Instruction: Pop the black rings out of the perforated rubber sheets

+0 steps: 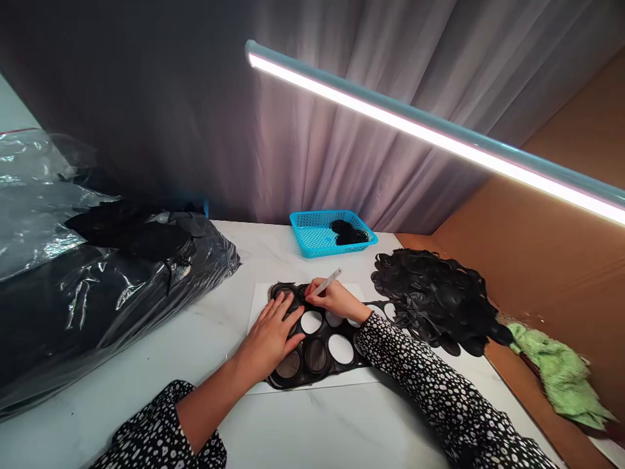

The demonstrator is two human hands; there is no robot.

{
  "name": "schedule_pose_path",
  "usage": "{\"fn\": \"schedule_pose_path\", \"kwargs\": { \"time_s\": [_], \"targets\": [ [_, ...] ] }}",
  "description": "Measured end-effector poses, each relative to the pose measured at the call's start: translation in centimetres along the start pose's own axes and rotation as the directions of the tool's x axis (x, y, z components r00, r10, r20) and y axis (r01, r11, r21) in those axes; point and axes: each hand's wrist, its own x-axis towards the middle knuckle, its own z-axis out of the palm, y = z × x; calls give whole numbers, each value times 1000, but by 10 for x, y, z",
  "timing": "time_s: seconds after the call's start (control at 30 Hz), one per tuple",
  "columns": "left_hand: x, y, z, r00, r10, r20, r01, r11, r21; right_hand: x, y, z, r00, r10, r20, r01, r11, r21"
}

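Right hand (336,300), grip pinching a slim pale tool (328,283), meets the far side of a black holed sheet (323,334), lying long-axis left-to-right on white backing (260,292) atop the table (317,423); left hand (267,331), grasping nothing, spreads over the sheet's left end.

Can't make out the tip of the pen-like tool (328,283) in the right hand (340,299). Plastic bag (122,286) gets cut off left, tube light (430,133) right, and the right sleeve (415,358) hides some black sheet (324,333).

There is one pen-like tool (329,283), one blue basket (312,238), one lamp (420,132), one cloth (559,372), one black heap (437,296).
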Motion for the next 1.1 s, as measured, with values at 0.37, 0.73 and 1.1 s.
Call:
{"fn": "schedule_pose_path", "kwargs": {
  "time_s": [0.37, 0.73, 1.1],
  "targets": [
    [1, 1, -1, 1000, -11, 27, 11, 1000, 8, -7, -5, 11, 989, -146, -31, 135, 963, -234],
    [1, 2, 1, 1000, -2, -11, 1, 999, -54, 5, -3, -71, 833, -111, -543, -296, 739, -605],
    [-12, -50, -79, 923, -328, -199, 352, 931, 97, 32, -37, 11, 964, -187, -189, 114, 933, -342]
  ]
}}
